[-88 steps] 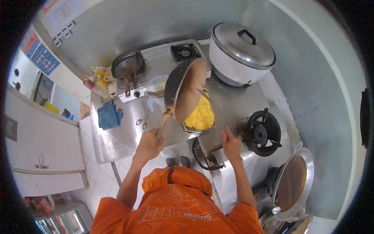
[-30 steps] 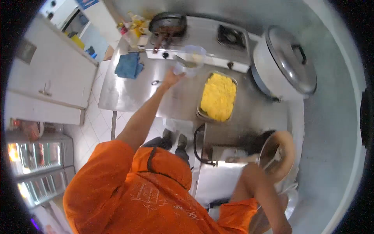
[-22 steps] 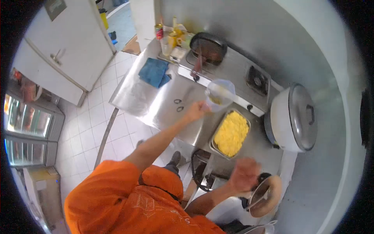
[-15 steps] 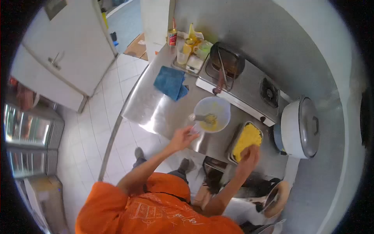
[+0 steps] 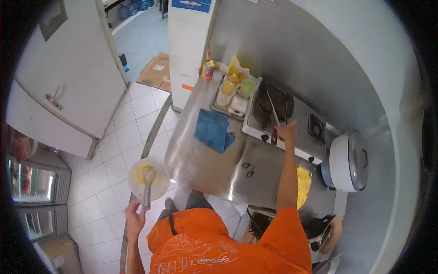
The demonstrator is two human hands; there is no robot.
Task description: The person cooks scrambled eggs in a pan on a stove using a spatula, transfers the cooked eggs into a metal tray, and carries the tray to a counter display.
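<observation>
My left hand (image 5: pixel 136 214) grips the near rim of a whitish plastic bowl (image 5: pixel 159 185), held in the air off the counter's left edge. A metal whisk (image 5: pixel 147 182) leans in the bowl, its head in yellow liquid and its handle beside my fingers. Over the stove, my right hand (image 5: pixel 287 130) has its fingers apart at the brown handle (image 5: pixel 274 136) in front of a dark pan (image 5: pixel 277 104). Whether the fingertips touch that handle I cannot make out. A long metal utensil (image 5: pixel 272 102) lies across the pan. Yellow food fills a tray (image 5: pixel 304 185) beside my right forearm.
The two-burner stove (image 5: pixel 299 130) stands against the wall, with a large lidded pot (image 5: pixel 349 160) on its right. A blue cloth (image 5: pixel 212 130) lies on the steel counter (image 5: pixel 200 166). Behind it, a tray (image 5: pixel 221 108) carries several containers. A can (image 5: pixel 208 71) stands at the back corner.
My left hand has carried the bowl and whisk left, off the counter and over the floor. My right hand has left the yellow food and moved up to the stove by the pan.
</observation>
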